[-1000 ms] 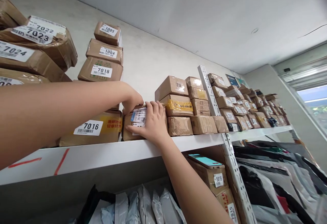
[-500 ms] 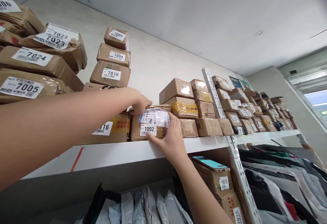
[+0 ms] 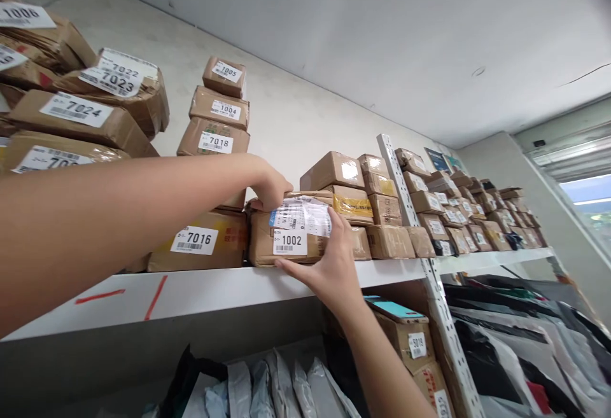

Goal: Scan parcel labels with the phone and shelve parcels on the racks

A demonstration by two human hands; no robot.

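Note:
A cardboard box labelled 1002 (image 3: 261, 246) sits at the front of the white shelf (image 3: 200, 284), between both hands. White and clear wrapping with a printed shipping label covers its upper front. Reaching over from the left, my left hand (image 3: 271, 184) presses its curled fingers on the box's top edge; the fingertips are partly hidden. My right hand (image 3: 335, 265) grips the right side, its thumb along the lower front edge and its fingers up the side. Left of it stands the box labelled 7016 (image 3: 233, 233), partly covered by my left forearm.
Stacked boxes stand on the left, including the box labelled 7024 (image 3: 76, 110). More boxes (image 3: 334, 170) are piled right, beside a perforated metal post (image 3: 398, 179). Below, grey bags (image 3: 281, 383) stand upright, and a phone (image 3: 396, 308) lies on a box.
The box labelled 1002 appears slightly nearer and larger, with both hands still on it. My right thumb has slid from the number label down to the lower edge. The view has shifted slightly.

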